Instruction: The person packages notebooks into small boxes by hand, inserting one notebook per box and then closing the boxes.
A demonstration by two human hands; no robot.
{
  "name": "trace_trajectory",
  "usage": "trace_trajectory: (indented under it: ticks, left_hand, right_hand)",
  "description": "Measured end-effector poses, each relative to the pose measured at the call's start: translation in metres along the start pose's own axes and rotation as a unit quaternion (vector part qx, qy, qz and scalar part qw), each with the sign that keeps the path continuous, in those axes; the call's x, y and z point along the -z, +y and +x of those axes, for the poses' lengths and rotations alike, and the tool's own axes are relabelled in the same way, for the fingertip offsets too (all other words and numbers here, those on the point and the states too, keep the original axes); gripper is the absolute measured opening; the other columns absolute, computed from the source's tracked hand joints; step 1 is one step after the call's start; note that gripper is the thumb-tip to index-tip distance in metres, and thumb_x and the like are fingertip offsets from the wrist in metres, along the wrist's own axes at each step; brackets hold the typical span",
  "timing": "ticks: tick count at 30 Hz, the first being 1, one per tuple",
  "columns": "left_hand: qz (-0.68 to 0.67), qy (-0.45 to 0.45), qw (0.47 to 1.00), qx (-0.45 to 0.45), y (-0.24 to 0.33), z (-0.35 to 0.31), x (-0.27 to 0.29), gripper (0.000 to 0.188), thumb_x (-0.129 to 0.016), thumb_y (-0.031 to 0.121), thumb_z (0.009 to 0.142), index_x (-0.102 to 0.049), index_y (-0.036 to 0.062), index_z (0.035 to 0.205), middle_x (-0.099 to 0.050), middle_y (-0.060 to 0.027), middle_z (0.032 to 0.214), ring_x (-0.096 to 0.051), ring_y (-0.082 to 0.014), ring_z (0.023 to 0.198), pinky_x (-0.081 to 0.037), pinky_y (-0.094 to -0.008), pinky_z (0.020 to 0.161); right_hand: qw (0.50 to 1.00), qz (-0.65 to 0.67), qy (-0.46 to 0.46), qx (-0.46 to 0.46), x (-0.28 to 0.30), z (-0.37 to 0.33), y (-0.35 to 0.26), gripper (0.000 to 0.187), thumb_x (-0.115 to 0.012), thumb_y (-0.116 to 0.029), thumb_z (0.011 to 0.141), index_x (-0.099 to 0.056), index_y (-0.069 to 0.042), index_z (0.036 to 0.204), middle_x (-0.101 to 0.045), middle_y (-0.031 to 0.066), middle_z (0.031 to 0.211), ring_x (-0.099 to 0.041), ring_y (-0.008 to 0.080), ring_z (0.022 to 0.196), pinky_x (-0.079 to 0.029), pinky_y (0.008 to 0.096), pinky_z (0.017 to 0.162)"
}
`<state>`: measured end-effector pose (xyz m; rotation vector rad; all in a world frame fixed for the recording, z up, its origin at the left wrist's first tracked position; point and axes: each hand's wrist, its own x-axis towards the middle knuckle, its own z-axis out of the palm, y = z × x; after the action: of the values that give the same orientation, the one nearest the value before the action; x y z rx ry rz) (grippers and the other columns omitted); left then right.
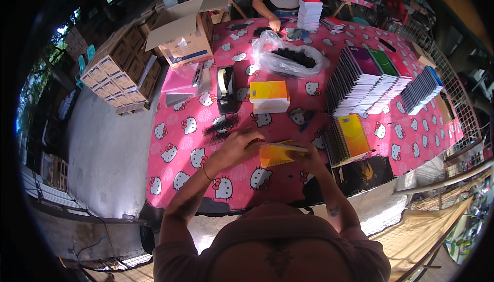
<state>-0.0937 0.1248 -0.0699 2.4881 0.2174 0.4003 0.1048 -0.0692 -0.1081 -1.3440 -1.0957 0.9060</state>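
Note:
A yellow-orange notebook (275,157) is tilted up between my hands near the table's front, its pale page edges on top and a row of holes or wire loops along its lower edge. My right hand (309,157) grips its right end. My left hand (244,145) is at its left end, fingers bent and pressed together; what is in them is too small to make out. Loose black binding coils (221,128) lie just beyond my left hand. Farther out sits a stack of yellow-covered pads (269,97). Yellow coil-bound notebooks (355,135) lie right of my right hand.
A tape dispenser (225,89), pink plastic-wrapped sheets (181,78) and an open carton (186,40) stand left. A clear bag of black coils (293,60) lies beyond. Tall stacks of spiral notebooks (355,84) stand right. Another person's hand (274,23) is across the table (236,161).

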Motion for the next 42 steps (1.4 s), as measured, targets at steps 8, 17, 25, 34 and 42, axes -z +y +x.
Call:
trace_trajectory:
  ticks: [8, 17, 25, 34, 42]
  left_hand:
    - [0.319, 0.134, 0.938, 0.012, 0.056, -0.016, -0.055, 0.079, -0.055, 0.049, 0.096, -0.031, -0.0047, 0.149, -0.031, -0.0283, 0.152, -0.028, -0.04, 0.144, -0.013, -0.0651, 0.115]
    - [-0.031, -0.014, 0.995, 0.091, 0.05, 0.013, 0.025, 0.048, -0.052, 0.039, 0.1, -0.055, 0.0033, 0.132, -0.059, -0.0172, 0.126, -0.055, -0.0347, 0.105, -0.036, -0.0532, 0.097]
    - [0.382, 0.125, 0.915, -0.033, 0.067, -0.014, -0.047, 0.083, -0.039, 0.064, 0.098, -0.039, -0.0048, 0.145, -0.039, -0.026, 0.15, -0.033, -0.0402, 0.144, -0.014, -0.067, 0.114]
    - [0.374, 0.156, 0.911, -0.079, 0.069, -0.002, -0.052, 0.083, -0.04, 0.06, 0.099, -0.035, -0.0085, 0.146, -0.038, -0.0305, 0.15, -0.033, -0.0436, 0.143, -0.014, -0.0633, 0.116]
    - [0.342, 0.164, 0.924, -0.051, 0.084, 0.009, -0.038, 0.08, -0.037, 0.058, 0.1, -0.037, -0.0103, 0.143, -0.035, -0.0319, 0.151, -0.03, -0.0442, 0.145, -0.016, -0.0633, 0.116]
  right_hand:
    - [0.995, 0.007, 0.095, -0.007, -0.015, -0.01, -0.021, 0.033, -0.07, -0.013, 0.092, -0.067, 0.002, 0.121, -0.071, 0.0059, 0.105, -0.062, 0.0091, 0.095, -0.051, 0.0262, 0.084]
    - [0.994, -0.047, 0.094, 0.013, -0.014, -0.011, -0.033, 0.032, -0.066, -0.012, 0.093, -0.067, 0.001, 0.122, -0.073, 0.007, 0.102, -0.062, 0.0063, 0.088, -0.052, 0.0248, 0.079]
    - [0.989, -0.032, 0.125, 0.074, -0.019, -0.01, -0.037, 0.035, -0.07, -0.015, 0.092, -0.066, 0.002, 0.122, -0.073, 0.0082, 0.103, -0.063, 0.0083, 0.095, -0.052, 0.0268, 0.084]
    - [0.992, -0.045, 0.1, 0.053, -0.025, -0.012, -0.047, 0.037, -0.066, -0.014, 0.092, -0.064, 0.0, 0.126, -0.074, 0.0133, 0.105, -0.067, 0.0111, 0.091, -0.055, 0.0303, 0.081]
    - [0.991, -0.063, 0.093, 0.068, -0.028, -0.006, -0.041, 0.038, -0.068, -0.014, 0.092, -0.064, 0.002, 0.126, -0.074, 0.0115, 0.103, -0.065, 0.0095, 0.094, -0.054, 0.0301, 0.082]
